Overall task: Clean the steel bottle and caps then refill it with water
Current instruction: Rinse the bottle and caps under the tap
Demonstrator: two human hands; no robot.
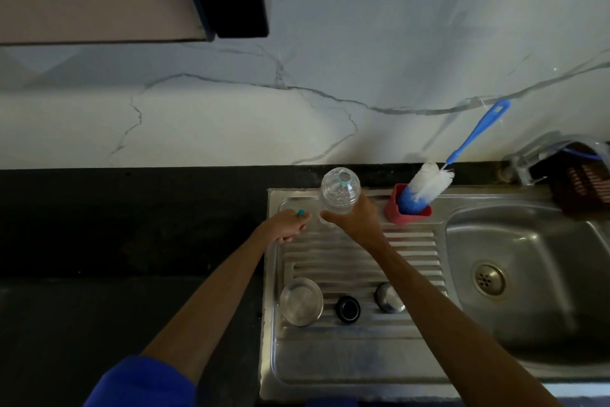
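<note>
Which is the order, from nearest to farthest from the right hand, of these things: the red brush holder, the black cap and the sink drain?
From the right hand:
1. Red brush holder, just to its right on the drainboard.
2. Black cap, below it, toward the person.
3. Sink drain, far right in the basin.

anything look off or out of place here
Nothing spilled or broken. One oddity: the right hand holds a clear plastic bottle, uncapped, not the steel one. The bottle brush leans tilted out of its red holder.
</note>
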